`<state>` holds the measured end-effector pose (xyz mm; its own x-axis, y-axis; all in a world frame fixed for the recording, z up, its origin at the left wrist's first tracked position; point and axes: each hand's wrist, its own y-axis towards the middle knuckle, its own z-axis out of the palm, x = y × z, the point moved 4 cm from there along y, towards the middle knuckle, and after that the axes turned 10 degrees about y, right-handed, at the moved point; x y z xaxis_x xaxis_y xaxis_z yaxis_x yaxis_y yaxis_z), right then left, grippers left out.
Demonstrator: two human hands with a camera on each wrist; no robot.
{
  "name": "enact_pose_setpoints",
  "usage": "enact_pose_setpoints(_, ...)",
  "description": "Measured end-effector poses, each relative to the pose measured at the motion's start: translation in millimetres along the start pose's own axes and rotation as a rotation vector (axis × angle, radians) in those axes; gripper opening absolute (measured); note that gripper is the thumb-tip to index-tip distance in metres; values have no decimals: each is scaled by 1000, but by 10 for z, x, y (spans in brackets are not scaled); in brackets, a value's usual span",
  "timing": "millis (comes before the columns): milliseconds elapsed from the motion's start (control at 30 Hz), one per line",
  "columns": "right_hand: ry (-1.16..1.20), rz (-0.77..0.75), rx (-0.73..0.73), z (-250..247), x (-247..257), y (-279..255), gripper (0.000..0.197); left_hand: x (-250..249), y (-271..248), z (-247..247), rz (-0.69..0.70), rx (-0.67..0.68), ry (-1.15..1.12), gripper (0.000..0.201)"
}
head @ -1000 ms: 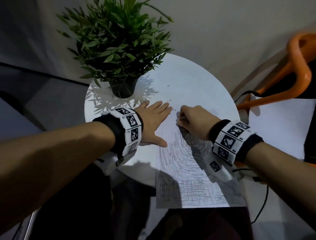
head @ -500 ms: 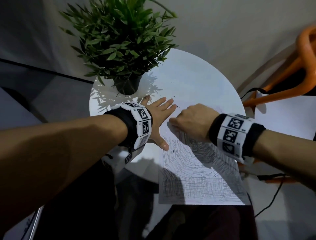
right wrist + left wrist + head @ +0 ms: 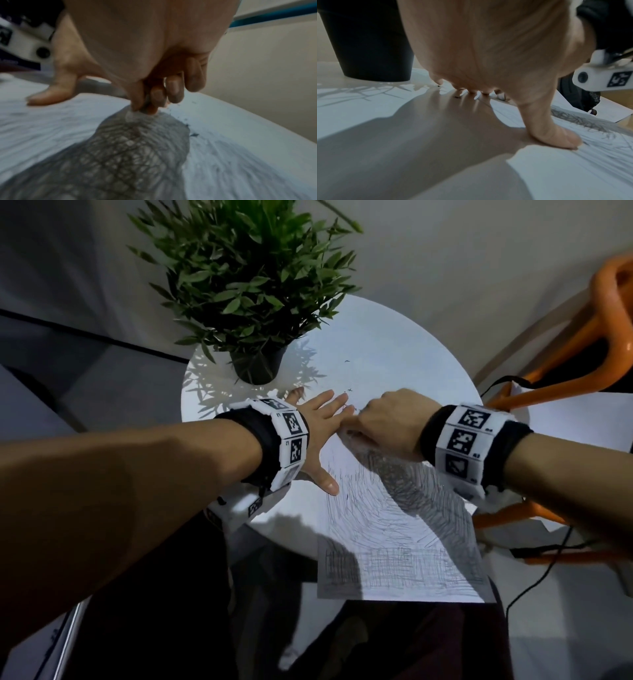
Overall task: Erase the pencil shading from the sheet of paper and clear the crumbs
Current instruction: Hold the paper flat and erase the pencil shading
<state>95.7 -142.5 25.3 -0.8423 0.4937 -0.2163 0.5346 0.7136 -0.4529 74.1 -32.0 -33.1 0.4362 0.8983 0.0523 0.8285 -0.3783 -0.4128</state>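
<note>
A white sheet of paper (image 3: 394,542) covered in pencil shading lies on the round white table (image 3: 394,350), and its near end hangs over the table edge. My left hand (image 3: 318,426) lies flat with spread fingers, thumb on the sheet's left edge (image 3: 573,169). My right hand (image 3: 387,419) is curled at the sheet's far end, its fingers (image 3: 157,94) gripping a small grey eraser (image 3: 145,106) pressed on the paper (image 3: 240,148). Dark crumbs (image 3: 193,134) lie beside it, and more crumbs (image 3: 348,389) are on the table past my fingertips.
A green plant (image 3: 246,275) in a black pot (image 3: 257,368) stands at the table's far left, close to my left fingertips. An orange tubular frame (image 3: 609,313) and a black cable (image 3: 534,583) are to the right. A pale wall is behind.
My right hand has slid with the eraser toward the sheet's far end, closer to my left fingertips. The left hand has stayed flat in place.
</note>
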Motion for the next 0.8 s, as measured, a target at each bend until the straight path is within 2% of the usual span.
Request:
enact_pose_setpoints(100, -5, 24, 11, 3, 28, 35, 12, 10, -9, 6, 14, -5, -14, 137)
enact_pose_setpoints(267, -40, -103, 97, 159, 258, -182, 8, 30, 34, 44, -5, 12, 43, 142)
enact_pose_setpoints(467, 15, 38, -20, 38, 105, -60, 14, -6, 6, -6, -3, 20, 43, 138)
enact_pose_setpoints(600, -50, -89, 69, 148, 398, -224, 26, -29, -22, -36, -9, 45, 62, 137)
enact_pose_setpoints(667, -16, -119, 91, 160, 389, -269, 24, -26, -7, -34, -13, 56, 61, 139)
enact_pose_setpoints(800, 49, 53, -41, 52, 139, -106, 28, -6, -5, -10, -10, 35, 52, 139)
